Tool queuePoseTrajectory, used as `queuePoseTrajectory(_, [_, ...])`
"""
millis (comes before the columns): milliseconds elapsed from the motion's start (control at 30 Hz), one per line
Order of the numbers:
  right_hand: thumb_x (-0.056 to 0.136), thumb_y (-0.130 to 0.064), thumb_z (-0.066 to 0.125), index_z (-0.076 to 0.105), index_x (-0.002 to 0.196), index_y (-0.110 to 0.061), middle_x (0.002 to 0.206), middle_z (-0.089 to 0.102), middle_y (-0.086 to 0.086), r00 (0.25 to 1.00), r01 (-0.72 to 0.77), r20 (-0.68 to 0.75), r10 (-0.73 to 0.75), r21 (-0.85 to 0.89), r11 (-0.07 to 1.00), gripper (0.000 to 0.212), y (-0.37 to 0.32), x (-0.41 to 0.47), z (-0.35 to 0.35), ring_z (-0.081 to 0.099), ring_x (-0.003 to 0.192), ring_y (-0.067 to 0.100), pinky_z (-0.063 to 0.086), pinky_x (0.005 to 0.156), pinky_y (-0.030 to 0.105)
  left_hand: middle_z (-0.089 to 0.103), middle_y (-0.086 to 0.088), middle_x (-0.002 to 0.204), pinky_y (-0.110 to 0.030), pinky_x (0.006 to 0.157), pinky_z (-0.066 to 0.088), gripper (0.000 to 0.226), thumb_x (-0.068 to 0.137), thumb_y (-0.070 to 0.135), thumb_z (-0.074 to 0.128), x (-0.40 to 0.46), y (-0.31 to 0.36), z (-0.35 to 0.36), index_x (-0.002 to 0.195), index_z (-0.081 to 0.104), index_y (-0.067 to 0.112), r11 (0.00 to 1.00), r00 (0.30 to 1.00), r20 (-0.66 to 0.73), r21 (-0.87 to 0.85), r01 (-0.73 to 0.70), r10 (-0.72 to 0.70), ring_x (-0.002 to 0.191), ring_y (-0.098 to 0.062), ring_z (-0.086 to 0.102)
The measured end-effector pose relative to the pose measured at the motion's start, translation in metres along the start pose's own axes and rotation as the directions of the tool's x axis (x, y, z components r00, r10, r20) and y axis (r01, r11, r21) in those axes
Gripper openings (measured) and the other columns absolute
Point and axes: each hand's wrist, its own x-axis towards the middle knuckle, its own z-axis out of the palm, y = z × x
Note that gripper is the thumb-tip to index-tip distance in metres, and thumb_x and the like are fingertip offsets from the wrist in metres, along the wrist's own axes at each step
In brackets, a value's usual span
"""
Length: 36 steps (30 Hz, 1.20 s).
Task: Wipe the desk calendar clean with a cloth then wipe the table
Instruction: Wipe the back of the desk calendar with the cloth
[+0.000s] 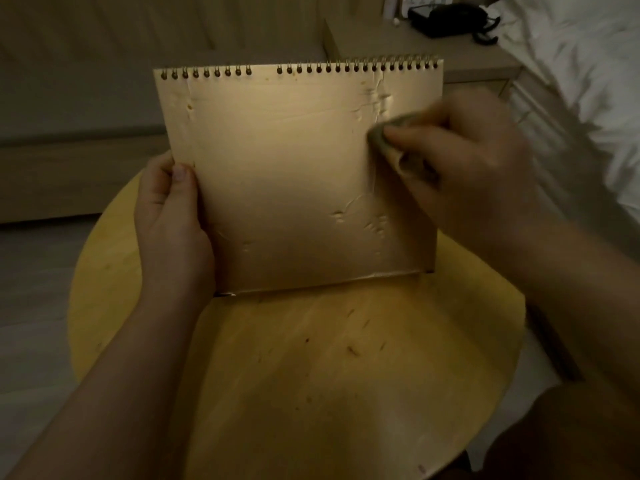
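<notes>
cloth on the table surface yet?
No: the right hand presses the cloth against the right side of the upright desk calendar, which the left hand holds, above the table.

Two forearms reach in from the bottom edge, both bare to as far as the picture shows, with no sleeve, cuff, watch or band visible on either. The left hand [169, 216] carries no ring on the thumb or on the part of the palm that shows; its thumbnail is short and plain (unpainted, as far as the dim light lets one tell). The right hand [460, 161] is blurred, so its nails and knuckles cannot be made out
</notes>
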Motion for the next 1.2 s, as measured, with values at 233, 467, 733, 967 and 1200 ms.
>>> queuePoseTrajectory(233, [0.108,-0.019,0.056,0.077,0.117,0.001,0.105,0.068,0.028,0.998,-0.052,-0.025,0.051,-0.075,0.996,0.03,0.006,0.055,0.005,0.064,0.099,0.047,0.046,0.074,0.051,0.068,0.03,0.083,-0.006,0.071,0.043,0.027,0.111,0.019,0.04,0.001,-0.003,-0.001,0.102,0.061,0.032,1.0,1.0,-0.004,-0.013,-0.003,0.003,0.079,0.015,0.057])
queuePoseTrajectory(467, [0.102,-0.008,0.065,0.076,0.117,0.005,0.098,0.068,0.027,0.991,-0.04,0.129,0.043,-0.022,0.999,0.022,-0.023,0.006,-0.002,0.062,0.088,0.046,0.049,0.066,0.051,0.069,0.035,0.082,-0.004,0.068,0.044,0.031,0.113,0.015,0.038,-0.001,0.001,-0.001,0.101,0.061,0.032,1.0,1.0,0.013,-0.02,0.002,-0.002,0.077,0.018,0.058])
queuePoseTrajectory(733, [0.103,-0.009,0.062,0.078,0.107,0.006,0.09,0.069,0.019,0.979,-0.031,0.203,0.01,0.102,0.994,0.022,-0.057,-0.074,0.001,0.063,0.079,0.034,0.05,0.063,0.047,0.067,0.029,0.08,-0.005,0.066,0.043,0.033,0.112,0.018,0.04,-0.003,0.002,-0.001,0.095,0.062,0.036,1.0,1.0,0.008,-0.001,-0.011,0.011,0.074,0.016,0.055])
queuePoseTrajectory(967, [0.101,-0.004,0.068,0.079,0.111,0.004,0.094,0.074,0.019,0.981,0.072,0.17,-0.089,0.108,0.992,0.016,-0.063,-0.107,0.008,0.068,0.081,0.036,0.055,0.07,0.045,0.064,0.017,0.09,-0.005,0.067,0.043,0.032,0.112,0.02,0.04,-0.004,0.003,-0.002,0.096,0.062,0.037,1.0,1.0,0.017,0.015,-0.017,0.017,0.077,0.015,0.056])
queuePoseTrajectory(1200, [0.102,-0.003,0.068,0.077,0.113,0.008,0.095,0.072,0.022,0.991,0.053,0.113,-0.065,0.1,0.994,0.018,-0.051,-0.056,0.007,0.066,0.081,0.037,0.051,0.07,0.044,0.066,0.023,0.09,-0.009,0.07,0.043,0.032,0.112,0.021,0.04,-0.005,0.003,-0.003,0.096,0.062,0.039,0.998,0.999,-0.001,0.033,-0.045,0.045,0.081,0.013,0.055])
